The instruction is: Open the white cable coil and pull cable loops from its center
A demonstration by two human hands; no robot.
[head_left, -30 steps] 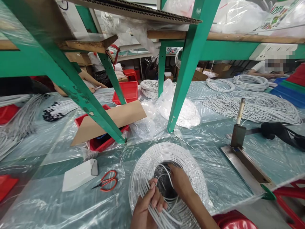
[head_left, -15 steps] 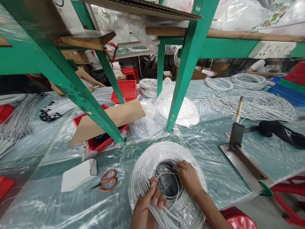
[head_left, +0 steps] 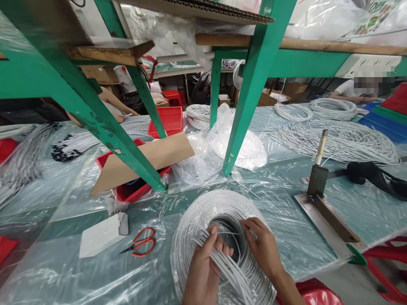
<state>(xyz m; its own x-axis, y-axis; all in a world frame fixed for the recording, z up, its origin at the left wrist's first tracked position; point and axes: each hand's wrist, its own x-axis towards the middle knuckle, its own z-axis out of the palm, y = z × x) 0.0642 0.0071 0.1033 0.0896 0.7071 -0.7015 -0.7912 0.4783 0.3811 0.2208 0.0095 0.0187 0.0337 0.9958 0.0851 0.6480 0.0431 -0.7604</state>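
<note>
A large coil of white cable lies on the plastic-covered table. My left hand is closed around a bundle of white cable strands above the coil's left and front part. At the right of the coil's dark centre, my right hand is closed, thumb and fingertips near each other at the inner edge; what they pinch, if anything, is too small to make out. Orange-handled scissors and a folded white card lie to the left of the coil.
Green shelf posts rise behind the coil. A metal fixture with an upright handle stands at right. Cardboard lies across a red bin. More cable coils lie farther back. People sit across the table.
My left hand has moved slightly right and up with the cable bundle. My right hand has shifted a little right, its fingers drawn back from the coil's centre.
</note>
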